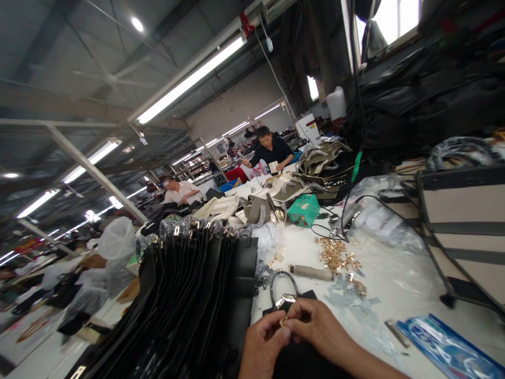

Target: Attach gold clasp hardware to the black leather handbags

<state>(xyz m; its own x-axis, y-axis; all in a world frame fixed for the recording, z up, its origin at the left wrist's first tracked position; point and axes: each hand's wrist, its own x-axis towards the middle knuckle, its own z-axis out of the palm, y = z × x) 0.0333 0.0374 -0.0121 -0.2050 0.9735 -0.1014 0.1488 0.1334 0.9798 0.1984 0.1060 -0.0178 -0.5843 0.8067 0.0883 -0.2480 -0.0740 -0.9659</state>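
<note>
Pinching what seems a small gold metal clasp [283, 320], the left hand [263, 345] and right hand [317, 326] hold their fingers [296, 314] clamped on it above the desk [394, 284].

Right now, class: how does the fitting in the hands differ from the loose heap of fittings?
The gold-tone fitting is single; the heap of loose fittings is many pieces. The fitting is pinched by the left hand and right hand; the heap lies on the table. Both look gold-toned.
</note>
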